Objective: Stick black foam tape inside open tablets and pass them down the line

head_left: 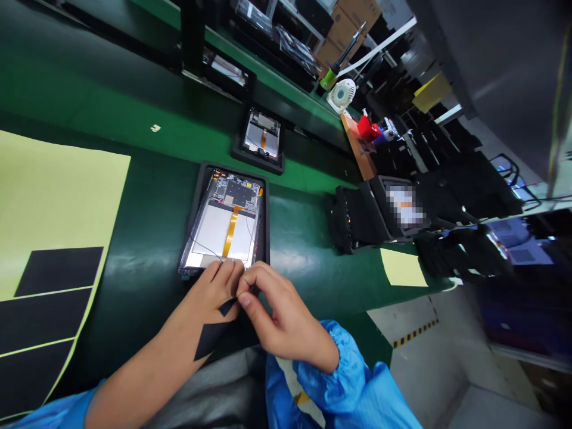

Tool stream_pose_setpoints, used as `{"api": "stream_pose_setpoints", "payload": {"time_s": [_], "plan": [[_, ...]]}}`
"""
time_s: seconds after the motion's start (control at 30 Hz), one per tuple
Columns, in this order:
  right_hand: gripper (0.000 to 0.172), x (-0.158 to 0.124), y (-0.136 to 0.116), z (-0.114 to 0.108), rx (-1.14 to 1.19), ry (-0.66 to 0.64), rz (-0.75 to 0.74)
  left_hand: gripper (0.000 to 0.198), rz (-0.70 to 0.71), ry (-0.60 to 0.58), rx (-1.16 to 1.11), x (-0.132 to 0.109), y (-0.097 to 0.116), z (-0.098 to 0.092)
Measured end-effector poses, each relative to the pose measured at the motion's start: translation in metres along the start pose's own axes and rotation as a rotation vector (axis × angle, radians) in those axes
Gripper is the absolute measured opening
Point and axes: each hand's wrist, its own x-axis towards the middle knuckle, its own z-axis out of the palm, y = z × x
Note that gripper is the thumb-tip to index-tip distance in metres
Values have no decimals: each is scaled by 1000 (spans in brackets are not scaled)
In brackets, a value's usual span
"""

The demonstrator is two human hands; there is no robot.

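Blue sleeves [344,381] are lying nearest us, bunching around our arms beside a shiny grey cloth [214,387]. With our right hand [286,316] we are pinching thumb and forefinger together on a small black piece [227,307]. Our left hand [218,292] is bending its fingers just beside it; we cannot tell whether it is gripping anything. A larger black strip [212,341] is touching the left wrist. Just beyond our hands, an opened tablet [212,232] is sitting in a black tray [267,220], its orange ribbon [231,231] running down the middle.

Around it, a dark green tabletop [149,220] is catching the light. On the left, a yellow sheet [62,196] is carrying black rectangles [62,271]; on the right, a smaller yellow sheet [402,268] is lying near stacked black trays [357,220]. Farther off, a second tablet [263,134] is resting on brighter green. At the far side, a white fan [343,94] is standing below cardboard boxes [353,24]. On the right, striped tape [415,333] is crossing the pale floor [415,363].
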Motion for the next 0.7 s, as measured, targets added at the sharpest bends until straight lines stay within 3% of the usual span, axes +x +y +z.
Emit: {"api": "stream_pose_setpoints", "payload": {"time_s": [0.1,0.23,0.33,0.43,0.57,0.7], "plan": [[10,-3,-5,-3,37,37,-8,32,15,8,86,2,2,-5],[15,-7,-7,-16,244,257,130,32,44,68,228,1,3,-5],[21,-6,3,-19,498,196,300,33,67,144,222,-2,-1,-1],[31,-5,19,-13,743,81,425,31,45,198,115,-6,-5,1],[35,-5,33,0,1033,128,538,29,-83,284,-106,-10,-4,-6],[36,-8,33,6,1151,136,592,32,-224,331,-445,-10,4,-18]]}}
